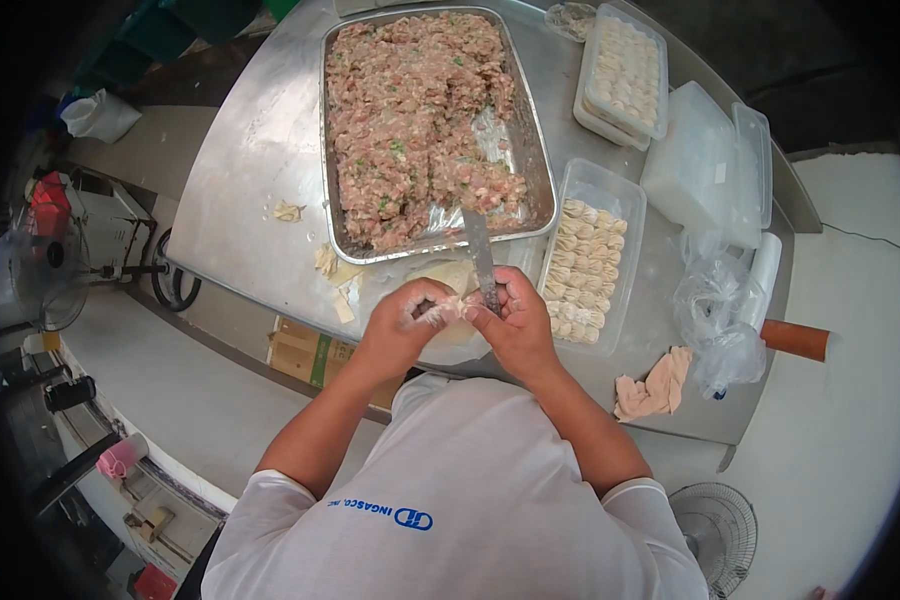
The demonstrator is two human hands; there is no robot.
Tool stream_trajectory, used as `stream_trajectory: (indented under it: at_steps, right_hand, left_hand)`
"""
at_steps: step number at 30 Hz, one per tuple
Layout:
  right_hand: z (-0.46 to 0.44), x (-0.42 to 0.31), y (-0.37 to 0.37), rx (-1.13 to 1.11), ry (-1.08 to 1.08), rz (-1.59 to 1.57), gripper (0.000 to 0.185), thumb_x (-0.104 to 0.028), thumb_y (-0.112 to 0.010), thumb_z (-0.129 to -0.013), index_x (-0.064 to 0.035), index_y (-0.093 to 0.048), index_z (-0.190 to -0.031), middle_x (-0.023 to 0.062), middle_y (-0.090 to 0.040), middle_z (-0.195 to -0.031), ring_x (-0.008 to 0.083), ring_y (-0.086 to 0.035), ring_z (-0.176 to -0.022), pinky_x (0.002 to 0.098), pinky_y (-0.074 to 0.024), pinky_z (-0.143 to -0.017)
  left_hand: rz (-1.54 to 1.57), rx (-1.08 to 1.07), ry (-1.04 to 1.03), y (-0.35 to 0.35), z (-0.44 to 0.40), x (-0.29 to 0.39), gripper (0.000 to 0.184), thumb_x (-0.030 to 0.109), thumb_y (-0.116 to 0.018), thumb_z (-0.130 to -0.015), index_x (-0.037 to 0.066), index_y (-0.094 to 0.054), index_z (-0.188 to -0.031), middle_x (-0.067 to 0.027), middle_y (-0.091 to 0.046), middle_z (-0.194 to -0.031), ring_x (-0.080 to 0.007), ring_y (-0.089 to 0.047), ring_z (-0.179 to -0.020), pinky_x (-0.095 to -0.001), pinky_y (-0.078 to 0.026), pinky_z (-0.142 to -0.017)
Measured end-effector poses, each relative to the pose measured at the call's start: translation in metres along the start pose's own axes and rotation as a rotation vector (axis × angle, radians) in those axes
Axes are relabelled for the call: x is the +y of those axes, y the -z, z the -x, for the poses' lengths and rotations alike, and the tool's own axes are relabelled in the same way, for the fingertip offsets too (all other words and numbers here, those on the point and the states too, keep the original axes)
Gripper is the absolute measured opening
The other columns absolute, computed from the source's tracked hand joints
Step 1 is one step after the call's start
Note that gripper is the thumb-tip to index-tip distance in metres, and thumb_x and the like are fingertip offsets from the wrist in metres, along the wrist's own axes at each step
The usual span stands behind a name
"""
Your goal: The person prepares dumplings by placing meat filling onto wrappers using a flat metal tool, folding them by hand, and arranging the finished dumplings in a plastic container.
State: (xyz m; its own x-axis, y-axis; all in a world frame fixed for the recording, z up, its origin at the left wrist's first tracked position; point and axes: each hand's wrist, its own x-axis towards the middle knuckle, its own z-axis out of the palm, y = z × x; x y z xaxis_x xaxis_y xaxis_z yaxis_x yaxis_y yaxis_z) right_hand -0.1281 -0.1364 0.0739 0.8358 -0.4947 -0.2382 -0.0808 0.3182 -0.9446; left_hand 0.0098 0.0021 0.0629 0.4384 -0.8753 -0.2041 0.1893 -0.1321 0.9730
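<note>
My left hand point(408, 326) pinches one side of a small pale dumpling point(454, 309). The fingertips of my right hand point(516, 328) meet it from the other side, and that same hand grips a flat metal spatula point(479, 248) whose blade points away from me. Both hands are closed, and the fingers partly hide the dumpling. Under and behind them, thin dough wrappers point(454, 272) lie on the steel table. Just beyond stands a large metal tray point(356, 257) of minced meat filling point(400, 130) with green bits. Right of my hands, a plastic container point(625, 262) holds rows of pleated dumplings point(582, 268).
Dough scraps point(327, 261) lie left of the hands on the steel table point(260, 170). At the right are stacked dumpling containers point(622, 75), empty plastic boxes point(697, 165), plastic bags point(715, 310), a rolling pin point(794, 340) and a pink cloth point(654, 386). A fan point(712, 535) stands lower right.
</note>
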Motion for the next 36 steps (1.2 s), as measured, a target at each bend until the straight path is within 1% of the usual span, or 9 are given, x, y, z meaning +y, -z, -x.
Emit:
stream_trajectory:
  at_steps: [4, 6, 12, 16, 18, 23, 28, 34, 36]
  right_hand:
    - [0.002, 0.003, 0.001, 0.041, 0.024, 0.024, 0.043, -0.001, -0.068, -0.093, 0.0014, -0.045, -0.129, 0.0069, -0.064, -0.102, 0.0111, -0.060, -0.096, 0.0282, -0.0499, -0.088]
    - [0.005, 0.005, 0.007, 0.053, -0.005, 0.063, 0.041, -0.001, -0.068, -0.093, 0.0011, -0.047, -0.128, 0.0055, -0.064, -0.101, 0.0103, -0.059, -0.095, 0.0264, -0.0491, -0.087]
    - [0.010, 0.010, 0.018, 0.151, -0.041, 0.431, 0.031, -0.005, -0.067, -0.091, 0.0002, -0.058, -0.120, 0.0073, -0.066, -0.090, 0.0090, -0.060, -0.076, 0.0265, -0.0504, -0.071]
    - [0.014, -0.011, 0.015, 0.134, -0.036, 0.702, 0.031, -0.006, -0.068, -0.091, 0.0020, -0.059, -0.119, 0.0053, -0.067, -0.091, 0.0082, -0.059, -0.074, 0.0257, -0.0481, -0.066]
    - [0.013, -0.014, 0.013, 0.145, 0.228, 0.810, 0.029, -0.009, -0.068, -0.091, 0.0021, -0.061, -0.116, 0.0066, -0.066, -0.088, 0.0082, -0.056, -0.069, 0.0260, -0.0472, -0.062]
    - [0.010, -0.015, 0.008, 0.128, 0.273, 0.647, 0.038, -0.007, -0.070, -0.087, 0.0016, -0.058, -0.122, 0.0080, -0.066, -0.098, 0.0099, -0.055, -0.069, 0.0265, -0.0482, -0.063]
    - [0.002, -0.009, 0.010, 0.029, 0.161, 0.486, 0.046, -0.008, -0.073, -0.084, 0.0012, -0.055, -0.126, 0.0091, -0.063, -0.103, 0.0105, -0.056, -0.068, 0.0268, -0.0486, -0.063]
    - [-0.001, -0.022, 0.013, 0.080, 0.467, 0.764, 0.034, 0.001, -0.063, -0.090, 0.0015, -0.061, -0.124, 0.0144, -0.059, -0.101, 0.0207, -0.060, -0.079, 0.0299, -0.0497, -0.069]
    - [0.002, -0.028, 0.012, 0.087, 0.485, 0.838, 0.032, 0.004, -0.060, -0.091, 0.0015, -0.063, -0.123, 0.0156, -0.058, -0.099, 0.0264, -0.061, -0.082, 0.0322, -0.0506, -0.072]
  left_hand:
    - [0.156, 0.091, 0.071, 0.020, -0.004, -0.018, 0.013, 0.016, -0.063, -0.097, 0.005, -0.060, -0.103, -0.0067, -0.065, -0.105, -0.0146, -0.061, -0.101, -0.0311, -0.051, -0.089]
    - [0.936, 0.057, 0.027, 0.042, -0.006, -0.021, 0.014, 0.019, -0.058, -0.099, 0.006, -0.062, -0.102, -0.0106, -0.068, -0.107, -0.0226, -0.065, -0.106, -0.0376, -0.052, -0.096]
    - [1.265, 0.248, -0.065, 0.076, -0.009, 0.009, 0.023, 0.013, -0.052, -0.098, 0.002, -0.057, -0.118, -0.0159, -0.066, -0.119, -0.0329, -0.062, -0.118, -0.0465, -0.048, -0.107]
    - [0.994, 0.357, -0.013, 0.062, -0.022, 0.000, 0.031, 0.010, -0.055, -0.097, 0.000, -0.053, -0.126, -0.0172, -0.062, -0.128, -0.0333, -0.058, -0.124, -0.0472, -0.045, -0.110]
    - [0.967, 0.301, 0.082, 0.047, -0.027, 0.001, 0.042, 0.008, -0.058, -0.095, -0.004, -0.049, -0.134, -0.0202, -0.056, -0.135, -0.0325, -0.053, -0.130, -0.0466, -0.040, -0.114]
    - [1.163, 0.117, 0.108, 0.014, -0.022, 0.016, 0.054, 0.006, -0.061, -0.093, 0.004, -0.041, -0.143, -0.0128, -0.053, -0.139, -0.0312, -0.055, -0.128, -0.0472, -0.043, -0.112]
    - [1.253, 0.109, 0.066, 0.004, -0.011, 0.017, 0.048, 0.008, -0.059, -0.096, 0.004, -0.044, -0.141, -0.0117, -0.055, -0.136, -0.0303, -0.056, -0.127, -0.0463, -0.044, -0.111]
    - [1.142, 0.455, 0.078, 0.026, -0.022, 0.013, 0.039, 0.016, -0.053, -0.102, 0.000, -0.048, -0.137, -0.0138, -0.058, -0.134, -0.0327, -0.054, -0.126, -0.0487, -0.042, -0.112]
    - [1.318, 0.213, 0.030, 0.031, -0.024, 0.012, 0.038, 0.020, -0.048, -0.104, 0.000, -0.051, -0.136, -0.0154, -0.058, -0.135, -0.0334, -0.054, -0.126, -0.0511, -0.041, -0.112]
